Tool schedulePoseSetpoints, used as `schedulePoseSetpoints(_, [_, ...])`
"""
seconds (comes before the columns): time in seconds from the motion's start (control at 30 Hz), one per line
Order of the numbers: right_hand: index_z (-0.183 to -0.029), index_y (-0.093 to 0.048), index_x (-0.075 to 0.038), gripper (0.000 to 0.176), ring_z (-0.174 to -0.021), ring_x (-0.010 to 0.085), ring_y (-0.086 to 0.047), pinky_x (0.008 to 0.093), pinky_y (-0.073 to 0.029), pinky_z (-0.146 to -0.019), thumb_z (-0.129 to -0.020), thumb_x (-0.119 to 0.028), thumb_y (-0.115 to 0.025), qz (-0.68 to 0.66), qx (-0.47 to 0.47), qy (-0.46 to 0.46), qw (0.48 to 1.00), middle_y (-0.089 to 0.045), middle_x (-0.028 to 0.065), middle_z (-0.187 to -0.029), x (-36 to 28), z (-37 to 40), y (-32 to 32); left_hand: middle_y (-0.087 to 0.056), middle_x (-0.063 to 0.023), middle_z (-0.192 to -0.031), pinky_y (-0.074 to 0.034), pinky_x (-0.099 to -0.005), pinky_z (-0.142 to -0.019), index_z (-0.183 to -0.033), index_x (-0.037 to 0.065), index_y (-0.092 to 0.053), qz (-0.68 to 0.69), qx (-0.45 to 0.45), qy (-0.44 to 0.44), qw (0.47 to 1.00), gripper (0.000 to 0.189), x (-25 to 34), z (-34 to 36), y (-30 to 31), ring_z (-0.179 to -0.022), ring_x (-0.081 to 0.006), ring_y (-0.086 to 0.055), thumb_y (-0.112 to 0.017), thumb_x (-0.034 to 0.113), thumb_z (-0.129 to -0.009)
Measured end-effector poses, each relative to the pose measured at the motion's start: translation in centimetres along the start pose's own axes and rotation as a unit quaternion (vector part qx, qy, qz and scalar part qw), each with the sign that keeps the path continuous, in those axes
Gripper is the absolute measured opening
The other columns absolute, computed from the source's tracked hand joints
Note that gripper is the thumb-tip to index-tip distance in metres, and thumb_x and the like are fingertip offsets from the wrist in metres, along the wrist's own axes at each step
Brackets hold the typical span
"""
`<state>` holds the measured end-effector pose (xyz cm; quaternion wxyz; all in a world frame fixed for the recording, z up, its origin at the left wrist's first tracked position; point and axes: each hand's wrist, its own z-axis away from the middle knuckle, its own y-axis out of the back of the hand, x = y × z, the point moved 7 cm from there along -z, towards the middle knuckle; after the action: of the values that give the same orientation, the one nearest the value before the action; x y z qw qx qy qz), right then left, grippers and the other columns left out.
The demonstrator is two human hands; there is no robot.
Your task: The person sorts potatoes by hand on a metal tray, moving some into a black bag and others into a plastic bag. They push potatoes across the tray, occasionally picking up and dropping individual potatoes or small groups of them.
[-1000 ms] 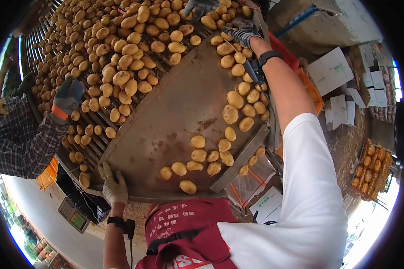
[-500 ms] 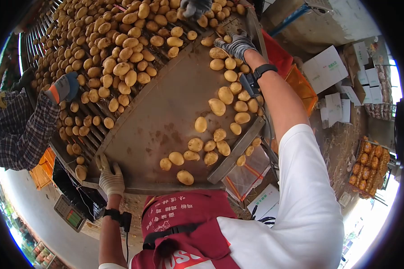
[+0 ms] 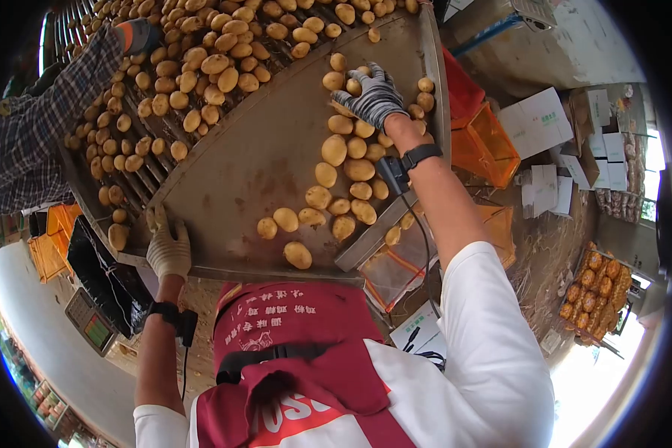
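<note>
My right hand [image 3: 373, 98], in a grey striped glove, reaches over loose potatoes [image 3: 334, 150] at the right side of a metal tray [image 3: 239, 201]. Its fingers are spread, and a small potato [image 3: 353, 86] shows between thumb and fingers; the palm side is hidden. In a pale glove, my left hand [image 3: 169, 250] lies with fingers apart on the tray's near left corner. Between the hands, potatoes run in a band along the tray's right side down to the near edge, where one potato [image 3: 298, 255] lies a little apart.
Many potatoes [image 3: 216, 63] cover a slatted roller bed [image 3: 138, 112] beyond the tray. At the left, a co-worker's gloved hand [image 3: 138, 36] and plaid sleeve [image 3: 67, 127] extend over it. Orange crates [image 3: 485, 145] and white boxes [image 3: 537, 123] stand at right; a scale [image 3: 89, 321] is lower left.
My right hand has come back from the tray's far right corner toward me, and potatoes near it have shifted. The view has moved; another gloved hand at the top is out of sight.
</note>
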<state>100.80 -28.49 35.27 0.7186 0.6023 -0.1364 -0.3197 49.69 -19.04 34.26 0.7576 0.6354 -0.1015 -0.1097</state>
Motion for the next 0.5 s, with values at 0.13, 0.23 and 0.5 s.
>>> schedulePoseSetpoints(0.13, [-0.148,-0.049,-0.025,0.079,-0.15,0.0344,-0.025,0.0548,-0.027,-0.12,-0.082,-0.064,-0.067,0.0,-0.021,0.018,1.0,-0.022,0.0118,-0.164,-2.9,2.7,-0.4,-0.034,-0.0142,-0.16,-0.055,-0.0465,-0.089,-0.156,0.02,-0.031,0.017,-0.005,0.011,1.0,0.064,0.0,0.0,0.2,-0.11,-0.0374,-0.066,-0.05,0.038,-0.098])
schedulePoseSetpoints(0.23, [-0.148,-0.048,-0.024,0.082,-0.15,0.0357,-0.026,0.056,-0.026,-0.119,-0.079,-0.063,-0.071,0.002,-0.018,0.057,0.998,-0.021,0.0131,-0.164,-5.0,4.0,-1.7,-0.034,-0.0133,-0.16,-0.055,-0.0462,-0.09,-0.156,0.02,-0.03,0.023,-0.025,0.017,0.999,0.065,0.4,0.0,0.8,-0.112,-0.0371,-0.065,-0.051,0.038,-0.097])
schedulePoseSetpoints(0.5, [-0.144,-0.054,-0.021,0.074,-0.151,0.0426,-0.019,0.0604,-0.03,-0.115,-0.081,-0.056,-0.073,-0.043,-0.009,0.192,0.98,-0.031,0.0138,-0.161,-14.1,11.2,-4.7,-0.033,-0.0135,-0.161,-0.05,-0.0444,-0.099,-0.158,0.019,-0.027,0.047,0.012,0.004,0.999,0.066,-0.4,0.0,-0.2,-0.121,-0.0356,-0.06,-0.05,0.037,-0.098])
